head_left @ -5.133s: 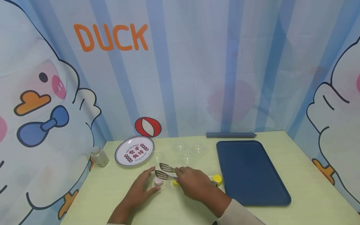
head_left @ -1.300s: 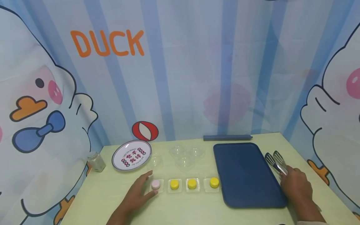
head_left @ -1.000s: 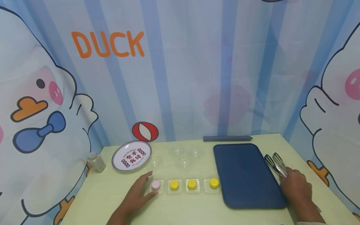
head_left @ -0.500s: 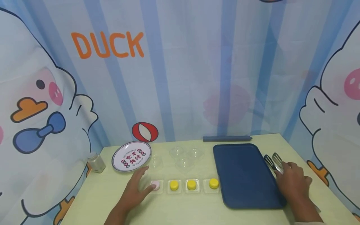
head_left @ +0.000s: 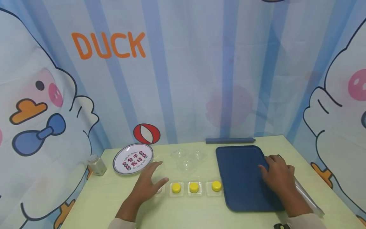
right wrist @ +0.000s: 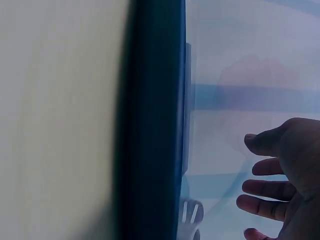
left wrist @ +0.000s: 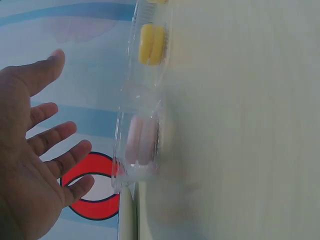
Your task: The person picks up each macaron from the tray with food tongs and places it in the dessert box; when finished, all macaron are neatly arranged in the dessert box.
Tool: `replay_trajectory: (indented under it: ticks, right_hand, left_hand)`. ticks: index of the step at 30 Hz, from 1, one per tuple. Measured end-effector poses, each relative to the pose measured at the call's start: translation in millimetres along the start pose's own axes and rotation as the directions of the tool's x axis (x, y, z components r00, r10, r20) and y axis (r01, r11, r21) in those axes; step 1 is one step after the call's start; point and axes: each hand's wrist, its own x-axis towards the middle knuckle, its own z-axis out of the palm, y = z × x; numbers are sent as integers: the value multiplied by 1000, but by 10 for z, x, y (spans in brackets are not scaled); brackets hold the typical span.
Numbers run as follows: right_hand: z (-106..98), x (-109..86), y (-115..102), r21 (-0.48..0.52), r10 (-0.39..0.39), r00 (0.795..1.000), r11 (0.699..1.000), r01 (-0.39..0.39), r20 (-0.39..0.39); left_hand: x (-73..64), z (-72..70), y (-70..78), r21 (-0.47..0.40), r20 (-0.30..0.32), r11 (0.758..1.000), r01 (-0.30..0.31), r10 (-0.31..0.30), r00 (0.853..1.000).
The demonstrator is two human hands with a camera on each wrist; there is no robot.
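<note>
My left hand (head_left: 145, 184) hovers with spread fingers over the leftmost clear plastic box base, partly covering the pink macaron (left wrist: 141, 140). Nothing is in its grasp. Just beyond its fingertips stands a clear plastic lid (head_left: 159, 163), hard to make out. Yellow macarons (head_left: 176, 188) sit in the other clear bases (head_left: 211, 192) along the row. Over the right side of the blue tray (head_left: 243, 178) is my right hand (head_left: 278, 175), fingers parted and holding nothing. Metal tongs (head_left: 310, 200) lie right of the tray, their slotted heads mostly hidden behind that hand.
Several more clear lids (head_left: 186, 164) are grouped behind the macarons. A printed plate (head_left: 132, 159) and a small jar (head_left: 97, 165) stand at the left. A dark blue bar (head_left: 230, 140) lies along the table's back edge, before the curtain.
My right hand has let go of the tongs beside the tray and moved left over it. My left hand has shifted forward and right, from beside the pink macaron toward the nearest lid.
</note>
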Motion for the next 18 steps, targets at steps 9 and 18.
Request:
replay_trajectory:
  ticks: [9, 18]
  right_hand:
    - [10, 149, -346, 25, -141, 990, 990, 140, 5]
    - [121, 338, -705, 97, -235, 966, 969, 225, 106]
  left_hand:
    - [196, 113, 201, -6, 57, 994, 106, -105, 993]
    - [377, 221, 232, -16, 88, 995, 102, -100, 991]
